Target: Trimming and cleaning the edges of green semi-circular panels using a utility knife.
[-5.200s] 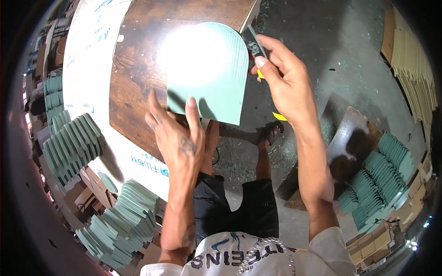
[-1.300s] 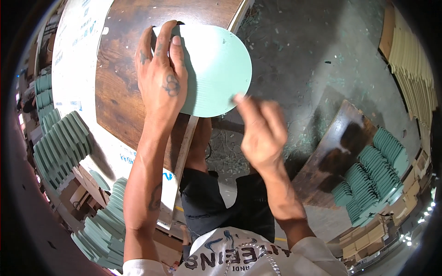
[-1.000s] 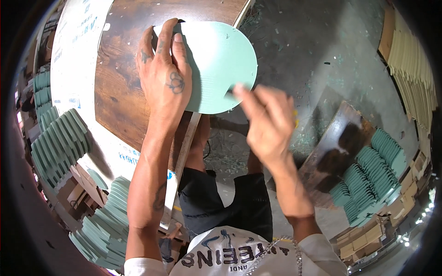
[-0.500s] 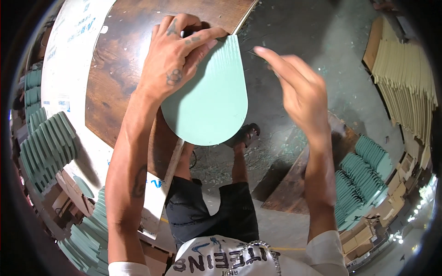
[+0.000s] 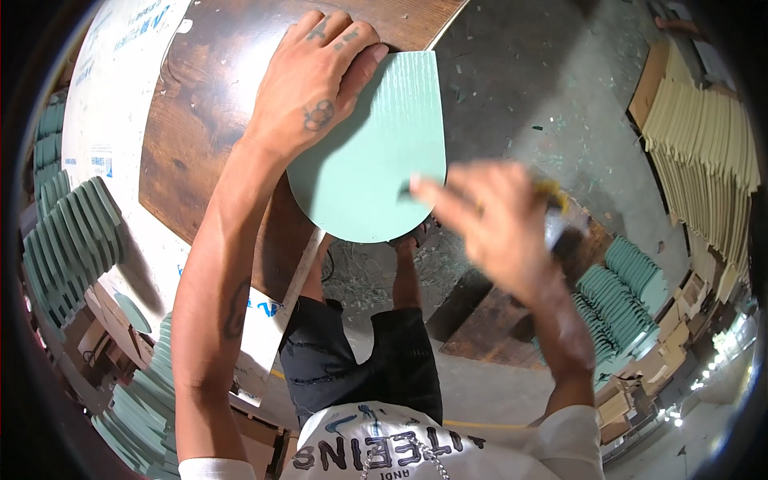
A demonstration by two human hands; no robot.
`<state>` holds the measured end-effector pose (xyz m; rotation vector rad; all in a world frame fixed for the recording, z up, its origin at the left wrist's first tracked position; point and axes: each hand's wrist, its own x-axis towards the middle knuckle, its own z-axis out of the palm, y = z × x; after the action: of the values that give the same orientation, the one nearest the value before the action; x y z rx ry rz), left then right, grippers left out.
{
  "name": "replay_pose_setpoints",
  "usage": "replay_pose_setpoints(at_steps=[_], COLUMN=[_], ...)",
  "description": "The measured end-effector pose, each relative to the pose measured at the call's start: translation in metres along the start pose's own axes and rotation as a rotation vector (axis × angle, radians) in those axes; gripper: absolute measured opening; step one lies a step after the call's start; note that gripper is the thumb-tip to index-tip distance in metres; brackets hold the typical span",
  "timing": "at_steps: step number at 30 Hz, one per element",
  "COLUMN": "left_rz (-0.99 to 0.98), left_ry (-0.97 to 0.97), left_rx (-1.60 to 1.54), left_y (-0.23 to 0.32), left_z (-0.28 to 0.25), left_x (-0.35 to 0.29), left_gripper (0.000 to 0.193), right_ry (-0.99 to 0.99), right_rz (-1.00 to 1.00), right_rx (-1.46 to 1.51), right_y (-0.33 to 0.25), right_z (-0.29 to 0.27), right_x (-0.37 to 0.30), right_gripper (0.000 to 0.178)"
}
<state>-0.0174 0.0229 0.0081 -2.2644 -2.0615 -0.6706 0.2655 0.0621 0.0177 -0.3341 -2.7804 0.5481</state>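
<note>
A mint-green panel (image 5: 376, 152), straight at its far end and rounded at its near end, juts over the right edge of a brown wood-grain board (image 5: 200, 128). Its far end has fine ridges. My left hand (image 5: 304, 100) is closed on the panel's far left side, thumb on top, the other fingers curled by the edge. Smeared by motion, my right hand (image 5: 504, 228) is closed round a yellow-and-black hand tool (image 5: 552, 194). A dark tip shows by its fingertip, over the panel's right rounded edge. The blur hides the tool's exact kind.
The board lies on a white printed sheet (image 5: 96, 120). Stacked mint-green panels (image 5: 68, 248) stand at the left, with more stacks (image 5: 616, 296) at the right. Cream panels (image 5: 696, 136) are piled at the far right. Green scraps litter the grey floor (image 5: 512, 88).
My right hand has come left and nearer, from right of the panel's far end to its rounded edge. The panel has shifted slightly right and away in the view. My left hand keeps its hold.
</note>
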Motion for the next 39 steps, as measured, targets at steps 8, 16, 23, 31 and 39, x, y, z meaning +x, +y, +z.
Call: replay_pose_setpoints(at_steps=[8, 16, 23, 31, 39], left_rz=[-0.296, -0.179, -0.177, -0.347, -0.510], left_ry=[-0.091, -0.068, -0.002, 0.009, -0.055], left_rx=[-0.069, 0.203, 0.116, 0.364, 0.194], left_y=[0.016, -0.004, -0.003, 0.014, 0.018], left_z=[0.002, -0.006, -0.003, -0.010, -0.020], left_x=[-0.002, -0.027, -0.027, -0.028, -0.040], left_gripper=[0.028, 0.050, 0.038, 0.046, 0.060], right_ry=[0.342, 0.191, 0.143, 0.406, 0.249], right_rz=[0.678, 0.367, -0.015, 0.306, 0.170], right_rx=[0.939, 0.614, 0.000, 0.421, 0.264], right_y=[-0.042, 0.054, 0.058, -0.042, 0.056], right_z=[0.023, 0.015, 0.006, 0.045, 0.017], right_x=[-0.020, 0.057, 0.067, 0.002, 0.081], right_gripper=[0.043, 0.037, 0.044, 0.055, 0.047])
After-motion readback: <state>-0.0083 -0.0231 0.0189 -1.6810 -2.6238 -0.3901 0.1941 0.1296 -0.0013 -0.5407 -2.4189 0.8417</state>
